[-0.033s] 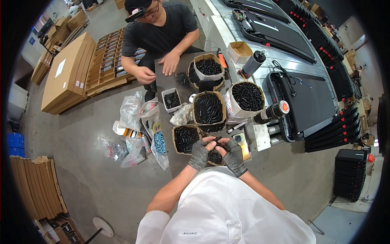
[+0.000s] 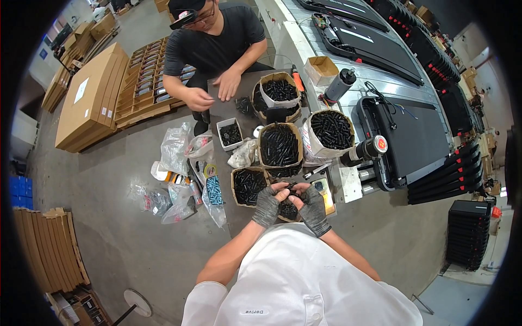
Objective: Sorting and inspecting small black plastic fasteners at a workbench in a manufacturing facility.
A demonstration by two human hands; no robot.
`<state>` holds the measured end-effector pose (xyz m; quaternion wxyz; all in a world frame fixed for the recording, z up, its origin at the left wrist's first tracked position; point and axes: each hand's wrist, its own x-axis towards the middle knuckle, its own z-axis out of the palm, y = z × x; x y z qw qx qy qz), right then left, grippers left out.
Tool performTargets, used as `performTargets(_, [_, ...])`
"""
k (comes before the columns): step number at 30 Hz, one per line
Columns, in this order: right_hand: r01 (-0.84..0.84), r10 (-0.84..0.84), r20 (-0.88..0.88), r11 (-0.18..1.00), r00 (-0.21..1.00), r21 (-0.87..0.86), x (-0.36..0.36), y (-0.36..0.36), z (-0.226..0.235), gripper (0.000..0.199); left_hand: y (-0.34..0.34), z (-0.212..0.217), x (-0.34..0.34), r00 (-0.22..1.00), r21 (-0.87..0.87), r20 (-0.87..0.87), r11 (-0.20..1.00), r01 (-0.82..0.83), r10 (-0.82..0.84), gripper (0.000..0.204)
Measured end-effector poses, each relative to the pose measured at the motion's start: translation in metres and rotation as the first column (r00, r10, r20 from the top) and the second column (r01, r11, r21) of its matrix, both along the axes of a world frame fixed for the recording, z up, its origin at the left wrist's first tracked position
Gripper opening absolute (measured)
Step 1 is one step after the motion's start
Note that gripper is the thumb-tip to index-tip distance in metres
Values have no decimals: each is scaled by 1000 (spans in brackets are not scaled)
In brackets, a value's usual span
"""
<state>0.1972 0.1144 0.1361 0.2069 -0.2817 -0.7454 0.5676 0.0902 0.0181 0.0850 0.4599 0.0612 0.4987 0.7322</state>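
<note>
My left hand [image 2: 268, 203], in a grey fingerless glove, is closed at the fingertips on a small black part [image 2: 291, 188]. Gloved the same way, my right hand [image 2: 311, 205] meets it from the other side, its thumb and fingers pinching at the same dark piece. The fingers cover most of it, so its exact kind is hidden. Just below the fingertips stands a small box of black parts [image 2: 287, 209]. Close to my left hand is an open carton of short black cylindrical pieces [image 2: 249, 186]; beyond both hands sits a larger carton of similar pieces [image 2: 279, 144].
A phone [image 2: 324, 194] lies right of my hands. More filled cartons [image 2: 331, 130] and a white box [image 2: 229, 134] share the table. Across it, a person [image 2: 220, 49] in black works bare-handed. Plastic bags [image 2: 175, 149] lie at left; a workbench [image 2: 348, 182] with black-framed units borders the right.
The other person's hand at the left of the table has shifted slightly and its fingers have changed pose. My own hands stay almost in place around the small black part.
</note>
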Motion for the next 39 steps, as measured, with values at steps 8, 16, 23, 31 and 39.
performTargets(8, [68,-67,-7,998,998,9,-9,5,15,21,-4,1,-3,992,16,-120,999,41,-39,25])
performTargets(16, [-108,84,80,923,993,369,-7,15,34,15,-1,24,-11,984,140,-2,974,177,-179,35])
performTargets(23, [-176,157,85,927,984,332,-23,28,34,15,-1,6,-17,978,46,-86,980,194,-189,36])
performTargets(31, [-284,198,212,785,957,551,-120,116,11,13,-31,-23,-38,997,-111,-81,994,-19,10,36])
performTargets(39, [-375,209,334,725,919,578,-199,156,-36,16,-74,-46,-35,993,-293,-86,951,-99,77,27])
